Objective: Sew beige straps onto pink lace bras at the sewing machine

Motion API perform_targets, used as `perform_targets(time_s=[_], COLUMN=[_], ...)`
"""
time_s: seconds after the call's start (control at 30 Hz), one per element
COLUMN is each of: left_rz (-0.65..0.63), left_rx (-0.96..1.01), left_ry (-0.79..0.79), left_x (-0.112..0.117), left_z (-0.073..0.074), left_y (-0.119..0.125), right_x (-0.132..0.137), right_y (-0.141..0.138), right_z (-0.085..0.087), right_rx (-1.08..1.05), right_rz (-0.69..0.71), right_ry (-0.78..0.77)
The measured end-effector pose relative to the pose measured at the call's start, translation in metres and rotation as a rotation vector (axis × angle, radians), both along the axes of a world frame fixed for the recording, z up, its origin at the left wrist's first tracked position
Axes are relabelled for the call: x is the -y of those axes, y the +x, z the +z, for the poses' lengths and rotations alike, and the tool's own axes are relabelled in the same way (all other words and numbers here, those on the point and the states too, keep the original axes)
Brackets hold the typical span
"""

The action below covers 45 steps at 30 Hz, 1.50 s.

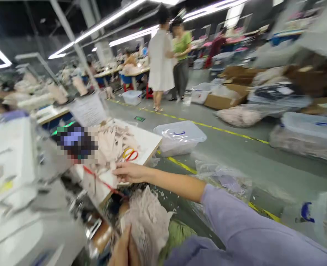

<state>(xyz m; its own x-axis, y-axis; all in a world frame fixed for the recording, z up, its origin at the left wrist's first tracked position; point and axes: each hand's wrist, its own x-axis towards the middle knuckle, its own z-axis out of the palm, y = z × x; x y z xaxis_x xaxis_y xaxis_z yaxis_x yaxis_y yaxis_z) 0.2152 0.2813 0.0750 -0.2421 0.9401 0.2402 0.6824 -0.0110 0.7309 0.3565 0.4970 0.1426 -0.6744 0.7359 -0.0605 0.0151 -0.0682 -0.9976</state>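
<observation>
Reaching across to the white tabletop (149, 142), my right hand (133, 172) has its fingers closed on the edge of a pale pink fabric piece (108, 177). More pale pink fabric pieces (108, 140) lie heaped on that tabletop, with yellow-and-red-handled scissors (130, 154) beside them. Low in the view, my left hand (123, 249) grips a bunched stack of pale fabric (147, 221) over my lap. A red cord (102, 181) runs along the near side of the table. Motion blur softens the finger details.
A sewing machine (11, 177) fills the left side. On the floor beyond the table stands a lidded clear bin (180, 138). Clear plastic bags (224, 181) lie near my right arm. Cardboard boxes (235, 96) and two standing people (162, 59) are farther back.
</observation>
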Motion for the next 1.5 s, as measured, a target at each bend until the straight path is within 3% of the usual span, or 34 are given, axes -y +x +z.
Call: perform_targets(time_s=[0.1,0.2,0.33,0.6,0.77,0.87,0.97,1.27,1.5], left_rz=[0.211,0.290,0.290,0.122,0.178,0.234,0.225,0.197,0.318], left_rx=[-0.240,-0.423,-0.292,0.006,0.209,0.392,0.435,0.288,0.289], left_ry=[-0.007,-0.100,-0.123,-0.329,-0.320,-0.311,-0.310,-0.281,-0.269], left_x=[0.031,0.043,0.047,0.046,0.044,0.043,0.040,0.030,0.021], left_z=[0.020,0.029,0.029,0.040,0.044,0.051,0.058,0.064,0.066], left_y=[-0.015,-0.027,-0.035,-0.053,-0.050,-0.041,-0.034,-0.036,-0.038], right_x=[0.049,0.068,0.077,0.070,0.063,0.058,0.056,0.059,0.058], right_y=[0.000,-0.009,-0.033,-0.059,-0.076,-0.086,-0.092,-0.088,-0.085], right_z=[-0.013,-0.029,-0.040,-0.038,-0.041,-0.045,-0.046,-0.030,-0.023], right_rx=[-0.097,-0.076,-0.023,0.063,0.081,0.035,0.020,0.039,0.061], right_rz=[0.141,0.207,0.241,0.199,0.068,0.066,0.098,0.150,0.182], right_ry=[-0.142,-0.206,-0.159,0.130,0.538,0.657,0.669,0.597,0.584])
